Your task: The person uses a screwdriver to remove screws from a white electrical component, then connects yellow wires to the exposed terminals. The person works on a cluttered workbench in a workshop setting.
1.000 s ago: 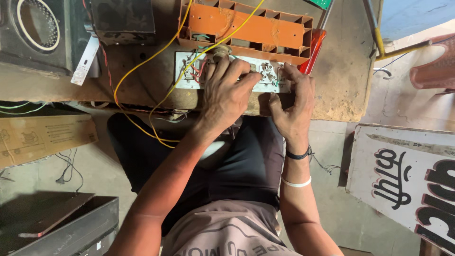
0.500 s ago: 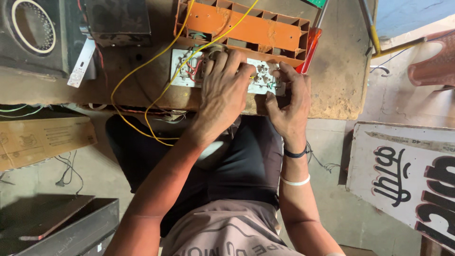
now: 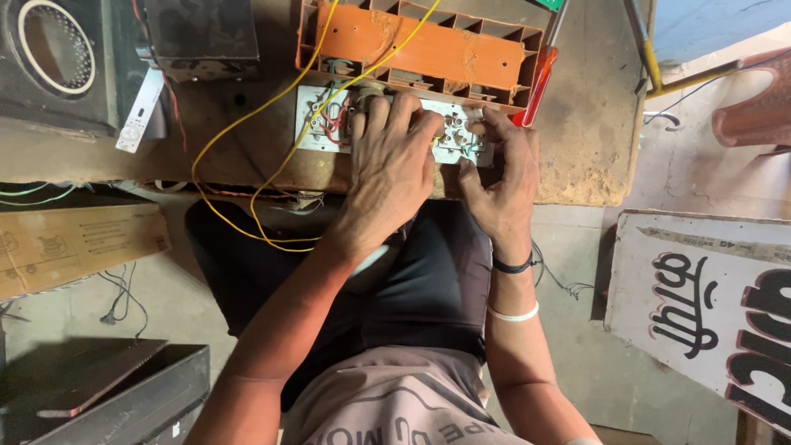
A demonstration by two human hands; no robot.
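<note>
Both hands on white switch panel (image 3: pixel 317 119), yellow wires (image 3: pixel 247 140) attached.

My left hand (image 3: pixel 387 165) lies flat on the white rectangular switch plate with coloured wiring (image 3: pixel 329 119) at upper centre of the frame, on the worn wooden bench (image 3: pixel 577 148). My right hand (image 3: pixel 498 177) touches the plate's right end. The orange plastic compartment tray (image 3: pixel 420 49) sits just above the plate, touching it. The black round-grilled speaker box (image 3: pixel 53 62) fills the upper left. The white painted signboard (image 3: pixel 700 313) lies on the floor at lower right.
</note>
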